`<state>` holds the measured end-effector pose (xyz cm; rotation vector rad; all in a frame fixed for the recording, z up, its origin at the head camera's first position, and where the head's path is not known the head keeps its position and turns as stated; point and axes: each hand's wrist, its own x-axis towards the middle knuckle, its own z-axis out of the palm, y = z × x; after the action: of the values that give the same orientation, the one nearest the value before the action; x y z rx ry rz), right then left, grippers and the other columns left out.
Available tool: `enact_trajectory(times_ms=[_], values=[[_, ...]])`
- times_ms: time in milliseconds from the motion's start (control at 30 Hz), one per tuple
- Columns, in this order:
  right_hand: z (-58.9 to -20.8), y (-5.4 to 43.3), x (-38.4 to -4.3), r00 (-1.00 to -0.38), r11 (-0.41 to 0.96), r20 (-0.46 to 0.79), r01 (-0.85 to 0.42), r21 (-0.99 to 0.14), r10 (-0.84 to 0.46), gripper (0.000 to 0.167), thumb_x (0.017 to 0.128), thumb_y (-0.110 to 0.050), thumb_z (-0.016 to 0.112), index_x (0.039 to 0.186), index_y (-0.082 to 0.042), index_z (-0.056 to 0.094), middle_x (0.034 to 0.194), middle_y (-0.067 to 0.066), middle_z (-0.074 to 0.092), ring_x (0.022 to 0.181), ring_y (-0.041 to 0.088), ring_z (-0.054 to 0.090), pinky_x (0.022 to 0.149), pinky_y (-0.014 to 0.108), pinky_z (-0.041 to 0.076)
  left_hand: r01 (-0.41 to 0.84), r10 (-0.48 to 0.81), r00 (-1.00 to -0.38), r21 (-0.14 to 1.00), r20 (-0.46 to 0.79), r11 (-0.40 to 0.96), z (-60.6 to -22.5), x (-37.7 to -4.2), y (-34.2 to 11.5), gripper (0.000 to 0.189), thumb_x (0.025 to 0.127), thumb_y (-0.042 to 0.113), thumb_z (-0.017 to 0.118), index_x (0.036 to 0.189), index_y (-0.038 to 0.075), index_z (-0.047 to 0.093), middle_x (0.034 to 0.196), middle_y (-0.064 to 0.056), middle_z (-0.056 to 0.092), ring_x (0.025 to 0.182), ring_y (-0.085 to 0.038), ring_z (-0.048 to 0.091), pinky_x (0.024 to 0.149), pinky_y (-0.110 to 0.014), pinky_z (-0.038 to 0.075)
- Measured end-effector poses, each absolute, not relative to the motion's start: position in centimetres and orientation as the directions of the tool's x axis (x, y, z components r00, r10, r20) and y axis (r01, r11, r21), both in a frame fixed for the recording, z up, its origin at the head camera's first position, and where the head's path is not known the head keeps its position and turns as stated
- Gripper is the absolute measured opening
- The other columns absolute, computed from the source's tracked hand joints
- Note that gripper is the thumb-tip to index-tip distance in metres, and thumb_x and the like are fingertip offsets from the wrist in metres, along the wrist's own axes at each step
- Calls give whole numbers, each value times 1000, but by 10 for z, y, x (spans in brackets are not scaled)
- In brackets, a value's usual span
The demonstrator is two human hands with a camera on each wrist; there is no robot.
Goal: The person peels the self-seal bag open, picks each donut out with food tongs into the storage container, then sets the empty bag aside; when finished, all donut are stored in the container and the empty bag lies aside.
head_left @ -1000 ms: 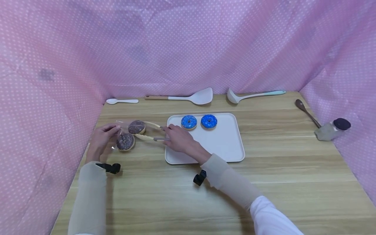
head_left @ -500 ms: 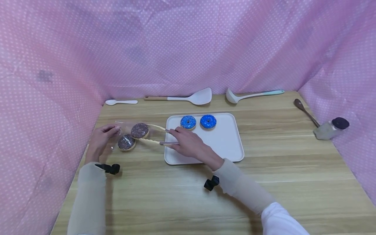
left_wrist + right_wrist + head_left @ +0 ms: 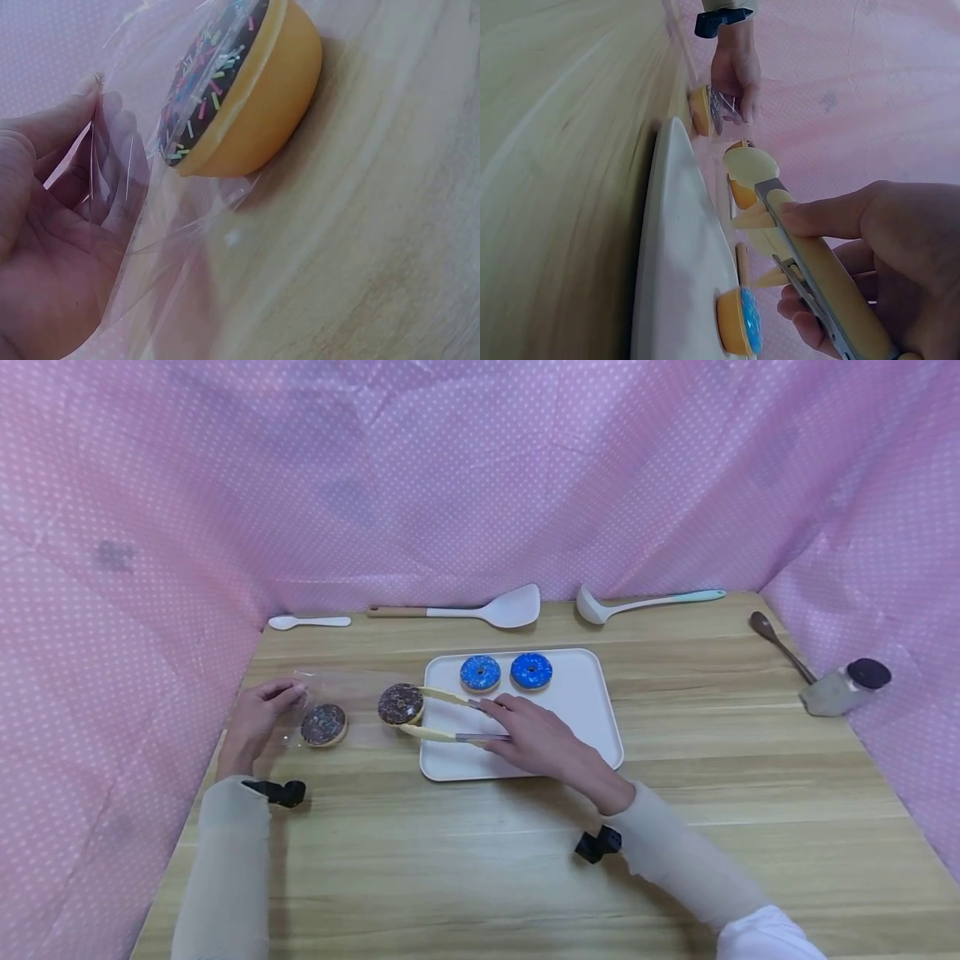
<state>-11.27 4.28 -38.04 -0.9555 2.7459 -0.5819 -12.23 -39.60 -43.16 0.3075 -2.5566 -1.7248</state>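
My left hand (image 3: pixel 261 717) pinches the edge of a clear plastic bag (image 3: pixel 124 217) between thumb and fingers. Inside that bag, a chocolate donut with colored sprinkles (image 3: pixel 324 725) rests near the hand. My right hand (image 3: pixel 542 737) grips a pair of cream-tipped tongs (image 3: pixel 457 737). A second chocolate donut (image 3: pixel 401 704) is held between the tong tips, just left of the white tray (image 3: pixel 525 756); whether it is fully outside the bag is hard to tell. Two blue donuts, one lighter (image 3: pixel 480 673) and one darker (image 3: pixel 531 671), sit along the tray's far side.
Along the back of the wooden table (image 3: pixel 450 860) lie a small white spoon (image 3: pixel 311 622), a white spatula (image 3: pixel 510 607) and a ladle (image 3: pixel 600 608). At the right are a brown spoon (image 3: pixel 780 643) and a dark-lidded jar (image 3: pixel 843 691). Pink dotted cloth (image 3: pixel 480 477) encloses the table.
My right hand has moved right with the tongs, drawing one chocolate donut away from the other toward the tray. My left hand has stayed in place holding the bag.
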Motion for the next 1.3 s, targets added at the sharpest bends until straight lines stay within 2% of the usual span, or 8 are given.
enact_trajectory(times_ms=[200,333,433,600,700,967,1100,1300], values=[[-379,70,-105,-798,740,-38,-539,-401,-602,61,87,-36,69,141,-16,47,127,5,57,107,18,56,87,36,55,-158,-188,-978,918,-94,365,-429,-123,-396,12,93,30,64,98,20,67,82,21,64,79,6,59,72,-7,48],[-378,85,-102,-807,750,-34,-531,-394,-589,61,87,-36,69,140,-15,48,127,7,57,109,20,56,88,38,54,-154,-180,-979,930,-98,334,-422,-122,-392,20,93,23,63,104,7,66,81,19,65,78,4,60,71,-8,49],[-378,95,-101,-812,755,-33,-526,-391,-583,61,87,-36,70,139,-14,48,127,8,58,108,20,57,88,39,54,-154,-180,-979,932,-98,328,-421,-122,-392,22,93,21,63,107,4,65,82,18,65,78,4,60,71,-8,49],[-379,109,-99,-816,761,-23,-528,-377,-578,61,86,-35,71,138,-12,50,127,10,58,106,21,57,87,39,55,-162,-192,-977,917,-96,364,-428,-124,-397,15,92,28,64,103,17,68,83,22,65,80,5,60,72,-8,49],[-379,116,-98,-820,770,-35,-521,-369,-571,60,86,-34,71,138,-12,50,127,11,58,107,23,57,88,41,55,-151,-188,-979,913,-83,380,-429,-125,-397,14,92,30,64,101,19,68,84,22,65,81,5,59,73,-8,48],[-378,131,-96,-827,786,-58,-507,-353,-559,61,85,-32,72,138,-11,51,125,11,59,106,24,58,89,43,54,-140,-180,-981,921,-78,363,-429,-124,-395,11,92,27,64,100,20,68,84,23,65,80,6,60,72,-7,49],[-378,138,-96,-827,786,-44,-515,-342,-560,60,84,-31,73,137,-11,52,124,11,59,105,24,59,88,43,54,-162,-181,-978,917,-101,366,-428,-124,-397,18,93,29,63,105,16,67,85,23,64,83,5,59,75,-8,49],[-378,141,-96,-828,789,-68,-501,-355,-557,63,83,-33,75,137,-10,51,125,12,59,104,25,59,88,44,54,-210,-199,-970,903,-143,376,-428,-125,-400,25,92,35,63,109,16,66,87,23,64,86,6,58,75,-7,48]])
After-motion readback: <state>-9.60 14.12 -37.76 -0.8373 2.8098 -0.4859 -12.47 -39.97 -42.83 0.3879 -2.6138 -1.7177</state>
